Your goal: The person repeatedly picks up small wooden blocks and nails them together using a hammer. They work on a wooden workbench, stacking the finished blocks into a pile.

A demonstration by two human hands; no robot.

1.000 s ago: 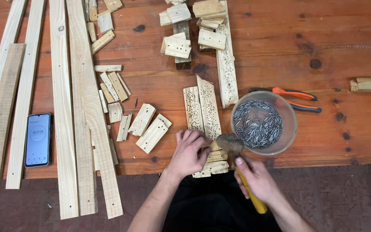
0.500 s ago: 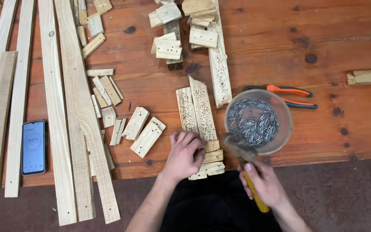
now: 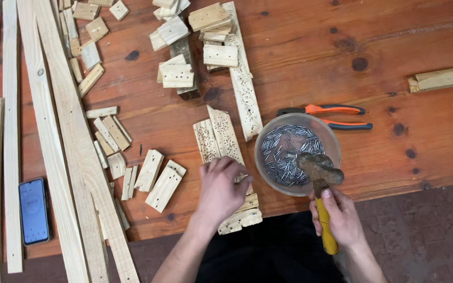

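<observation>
I see the hammer (image 3: 322,202) low and right of centre, its long axis running near vertical in the frame: the rusty, pitted iron head points up and sits over the near rim of the bowl (image 3: 264,137), while the smooth yellow handle runs down past the desk (image 3: 394,47) edge. My right hand (image 3: 340,219) is wrapped around that handle, thumb laid along it near the head. The bowl is round and clear, holding a loose heap of thin grey nails (image 3: 289,152). Just left of it my left hand (image 3: 219,189) lies palm down, fingers curled together, pressing on pale slats (image 3: 219,137) whose long axes run up the frame, tilted slightly left; their faces are rough and peppered with small dark holes. Orange-handled pliers (image 3: 331,116) lie flat above the bowl, pointing left. Short pale offcut blocks (image 3: 155,178) scatter to the left on the knotty reddish boards, long planed laths (image 3: 53,147) run along the left side, and a phone (image 3: 33,210) lies at lower left.
</observation>
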